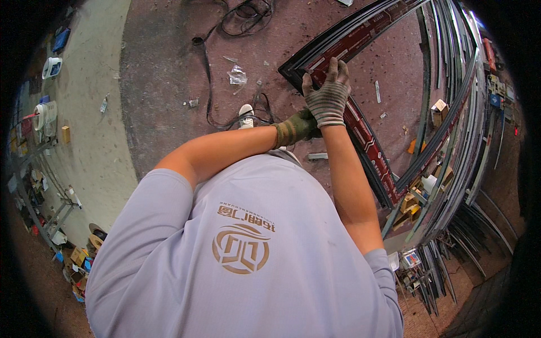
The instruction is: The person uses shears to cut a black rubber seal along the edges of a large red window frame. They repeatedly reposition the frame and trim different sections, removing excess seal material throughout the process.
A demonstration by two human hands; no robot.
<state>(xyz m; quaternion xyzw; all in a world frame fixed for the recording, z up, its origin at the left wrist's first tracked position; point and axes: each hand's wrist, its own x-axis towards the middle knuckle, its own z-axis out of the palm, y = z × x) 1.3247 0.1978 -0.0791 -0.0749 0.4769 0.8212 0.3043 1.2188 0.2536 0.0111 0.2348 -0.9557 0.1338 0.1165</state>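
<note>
A large dark window frame (372,143) with red film along its faces stands at the right, one corner pointing toward me. My right hand (328,100), in a grey striped knit glove, grips the frame just below that corner, thumb on one side and fingers over the red film. Close under that wrist is my left hand (297,127) in an olive-green glove. Its fingers are curled near the frame's outer edge and partly hidden behind the right hand and wrist, so what they hold cannot be made out.
A black cable (207,84) snakes over the reddish floor past my shoe (245,115). Plastic scraps (237,75) lie on that floor. Long metal profiles (470,129) are stacked at the right, with small boxes (439,111) among them. A white bucket (52,67) stands far left.
</note>
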